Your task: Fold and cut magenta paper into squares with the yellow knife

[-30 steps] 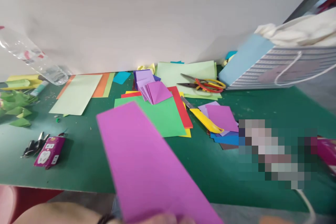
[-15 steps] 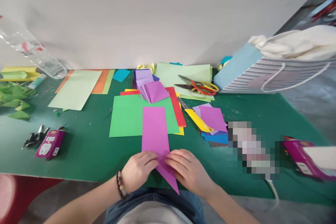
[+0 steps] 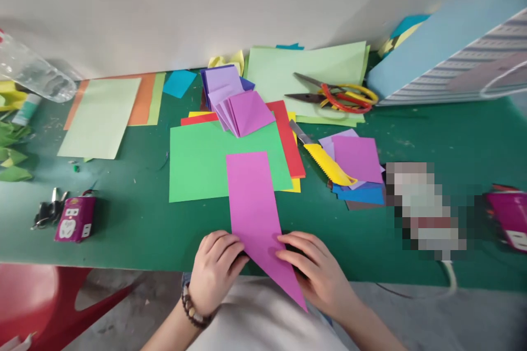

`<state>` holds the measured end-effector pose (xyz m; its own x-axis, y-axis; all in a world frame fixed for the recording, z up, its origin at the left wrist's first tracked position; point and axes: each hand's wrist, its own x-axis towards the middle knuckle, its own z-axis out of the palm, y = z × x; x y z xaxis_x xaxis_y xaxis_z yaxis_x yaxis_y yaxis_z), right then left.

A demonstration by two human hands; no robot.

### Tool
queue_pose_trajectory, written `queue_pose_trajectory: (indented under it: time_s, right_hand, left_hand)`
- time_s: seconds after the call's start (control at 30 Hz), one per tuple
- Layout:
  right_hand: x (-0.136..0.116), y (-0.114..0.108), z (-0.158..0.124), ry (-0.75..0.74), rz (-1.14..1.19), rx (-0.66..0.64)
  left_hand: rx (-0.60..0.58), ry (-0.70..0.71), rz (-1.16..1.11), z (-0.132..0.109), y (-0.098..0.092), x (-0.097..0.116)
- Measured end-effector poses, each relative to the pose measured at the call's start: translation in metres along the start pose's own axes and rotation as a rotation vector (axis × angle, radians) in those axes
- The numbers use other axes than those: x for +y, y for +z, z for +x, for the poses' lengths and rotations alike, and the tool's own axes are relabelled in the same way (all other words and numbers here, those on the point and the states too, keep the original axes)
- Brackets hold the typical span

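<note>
head cam, only view: purple sheet (image 3: 255, 203) is betw the two hands, nr side of the scene; far end overlaps the green sheet (image 3: 197, 162), near end sticks out past the front edge of the table (image 3: 135, 236). can't tell if it lies flat on the green or hovers a bit.

grip: left hand (image 3: 218, 263) has its fingers drawn in narrow, holding the sheet's left edge, thumb nr the slanted edge; right hand (image 3: 319, 274) holds it w/ fingertips on top close to the right edge, thumb hidden, so can't tell how firm that pinch is.

risks, my guess: paper could crease or skew if one hand pulls harder than the other. the tip hangs off the table w/ no backing, so might bend agst the shirt (image 3: 263, 318) if pulled back. pushed fwd, the far end could shift the green sheet or nudge the folded purple pieces (image 3: 253, 112) just beyond. yellow cutter (image 3: 327, 164) is off to the right w/ blade showing, prob no bother unless the right hand swings that way.

orientation: long axis runs front to back, far end leaning a bit left. far end is approx sq; near end tapers to a sharp pt, aimed twd the shirt & to the right.
</note>
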<state>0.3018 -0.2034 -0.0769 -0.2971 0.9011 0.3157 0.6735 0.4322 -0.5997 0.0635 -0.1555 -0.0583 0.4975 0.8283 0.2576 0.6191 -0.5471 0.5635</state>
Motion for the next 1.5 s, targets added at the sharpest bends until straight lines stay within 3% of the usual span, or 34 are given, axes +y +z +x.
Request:
queue_pose_trajectory:
  time_s: [0.37,0.63,0.93,1.37,1.5]
  right_hand:
    - [0.000,-0.001,0.009,0.150,-0.009,-0.009]
    - [0.001,-0.004,0.025,0.333,0.004,-0.031]
    - [-0.005,0.005,0.032,0.426,-0.103,0.019]
    - [-0.011,0.015,0.036,0.449,-0.168,0.097]
    - [-0.011,0.016,0.036,0.441,-0.182,0.123]
  left_hand:
    - [-0.114,0.001,-0.092,0.018,-0.006,-0.008]
    - [-0.211,-0.153,-0.159,0.030,-0.011,-0.009]
    - [-0.227,-0.314,-0.093,0.036,-0.012,-0.001]
    - [-0.237,-0.264,-0.057,0.040,-0.006,-0.005]
    - [-0.227,-0.166,-0.072,0.044,-0.010,-0.012]
